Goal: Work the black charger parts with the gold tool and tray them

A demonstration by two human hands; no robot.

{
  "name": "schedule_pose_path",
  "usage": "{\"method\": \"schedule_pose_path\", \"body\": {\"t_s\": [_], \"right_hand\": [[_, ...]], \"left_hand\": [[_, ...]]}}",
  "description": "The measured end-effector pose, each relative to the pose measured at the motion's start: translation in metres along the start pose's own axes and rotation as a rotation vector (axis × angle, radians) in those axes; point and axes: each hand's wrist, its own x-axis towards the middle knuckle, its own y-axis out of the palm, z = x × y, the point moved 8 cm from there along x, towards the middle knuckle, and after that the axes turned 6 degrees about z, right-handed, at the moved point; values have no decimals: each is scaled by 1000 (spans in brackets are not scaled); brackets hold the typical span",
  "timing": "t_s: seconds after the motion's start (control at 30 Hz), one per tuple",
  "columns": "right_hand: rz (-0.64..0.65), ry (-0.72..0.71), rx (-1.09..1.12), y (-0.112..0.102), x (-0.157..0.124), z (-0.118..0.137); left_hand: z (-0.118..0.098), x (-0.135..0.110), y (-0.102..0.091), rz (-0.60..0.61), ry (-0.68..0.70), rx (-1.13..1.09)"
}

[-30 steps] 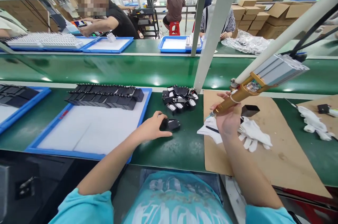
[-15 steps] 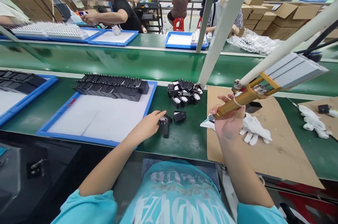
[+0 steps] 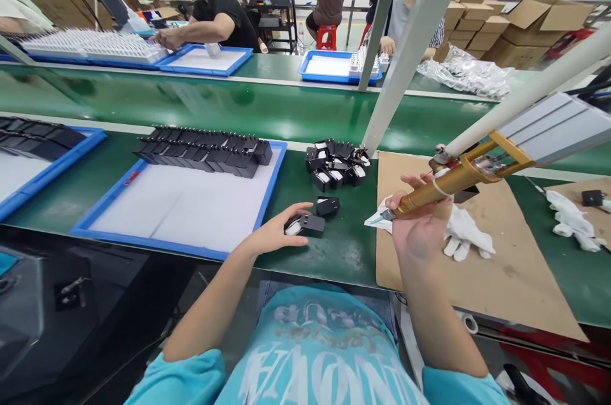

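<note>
My left hand [image 3: 273,232] is over the green bench with thumb and fingers spread around a black plastic housing [image 3: 312,225] with white stuff inside. Whether they touch it, I cannot tell. Just beyond lies another black housing [image 3: 328,206]. My right hand [image 3: 420,220] is wrapped around a gold-coloured glue dispenser [image 3: 429,193], which slants down to the left and ends in a thin teal needle tip [image 3: 379,221]. That tip hangs over a white cloth or paper [image 3: 380,213] at the cardboard's left edge.
A pile of black housings [image 3: 337,166] lies behind my hands. To the left, a blue-rimmed tray [image 3: 281,169] holds rows of black housings [image 3: 205,150]. White gloves [image 3: 465,233] lie on a cardboard sheet [image 3: 506,277]. A slanting metal post [image 3: 405,42] rises behind. Co-workers sit across the bench.
The housing by my left hand has gone from standing to lying on its side, pointing right. My left fingers have spread wider around it. My right hand still holds the dispenser.
</note>
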Motion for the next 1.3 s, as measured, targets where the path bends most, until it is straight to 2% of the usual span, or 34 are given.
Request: {"method": "schedule_pose_path", "body": {"t_s": [0.1,0.37,0.47,0.53,0.6,0.7,0.77,0.9,1.07,1.23,1.3], "right_hand": [[4,-3,28,3,0,0],[23,-12,113,4,-2,0],[29,-21,137,3,-2,0],[27,-29,144,2,-2,0],[28,-28,154,1,-2,1],[45,-17,167,5,-4,2],[78,-9,173,14,-7,3],[173,20,195,48,-18,3],[292,23,286,94,-31,-2],[328,18,366,112,-35,-5],[320,20,387,113,-35,-4]], "left_hand": [[-4,9,9,53,42,-132],[0,16,33,-58,108,-139],[-4,8,29,-133,143,-75],[-8,-1,28,-135,129,30],[-7,-12,29,-141,68,153],[0,-30,28,-237,-45,261],[5,-38,28,-302,-65,252],[11,-44,33,-393,9,160],[20,-35,53,-395,91,72],[21,-48,45,-740,-2,361],[15,-50,43,-750,30,391]]}}
